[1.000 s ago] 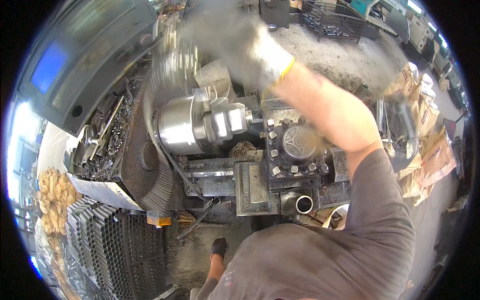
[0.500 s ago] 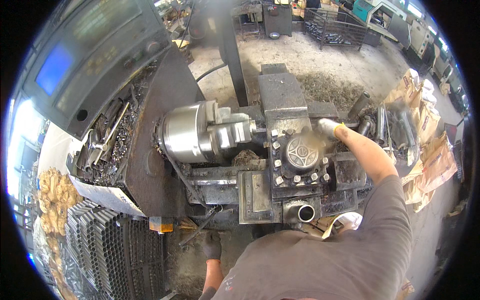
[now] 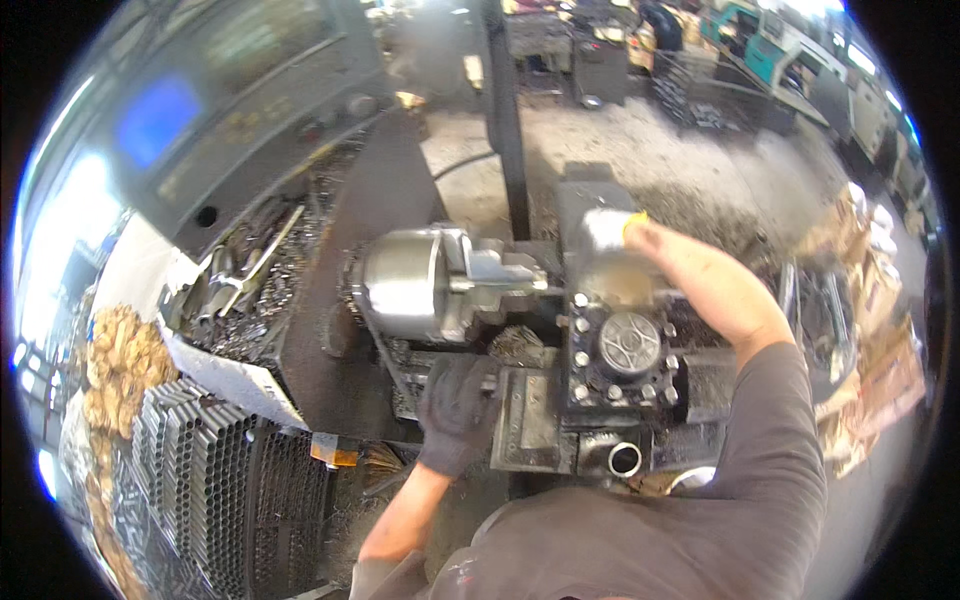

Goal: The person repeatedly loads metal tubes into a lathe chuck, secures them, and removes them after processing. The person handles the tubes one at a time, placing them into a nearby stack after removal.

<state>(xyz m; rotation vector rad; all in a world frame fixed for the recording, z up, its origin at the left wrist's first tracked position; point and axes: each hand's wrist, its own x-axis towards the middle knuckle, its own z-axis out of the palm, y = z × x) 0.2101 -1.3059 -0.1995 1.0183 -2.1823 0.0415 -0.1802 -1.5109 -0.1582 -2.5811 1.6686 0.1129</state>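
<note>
My left hand [image 3: 460, 412], in a dark glove, is over the lathe bed just below the chuck [image 3: 402, 285]. Its fingers point away from me, and whether they grip anything is hidden. The chuck's stepped jaws [image 3: 490, 280] face right, toward the tool post [image 3: 628, 345], a square block ringed with bolts and topped by a round cap. My right hand [image 3: 603, 232], in a whitish glove with a yellow cuff, is over the dark block [image 3: 588, 185] behind the tool post. Motion smears its fingers. A short open tube [image 3: 625, 459] points up at the front of the carriage.
Stacked metal tubes [image 3: 205, 470] stand at the lower left. A chip-filled tray [image 3: 250, 275] with loose tools lies left of the chuck, below a control panel [image 3: 160, 120] with a blue screen. Brown paper sacks [image 3: 880, 370] and more tubes [image 3: 835, 310] are at right.
My left hand has risen from low beside the machine to the bed below the chuck. My right hand has moved left, from the tool post's right side to behind it. The whole view has shifted.
</note>
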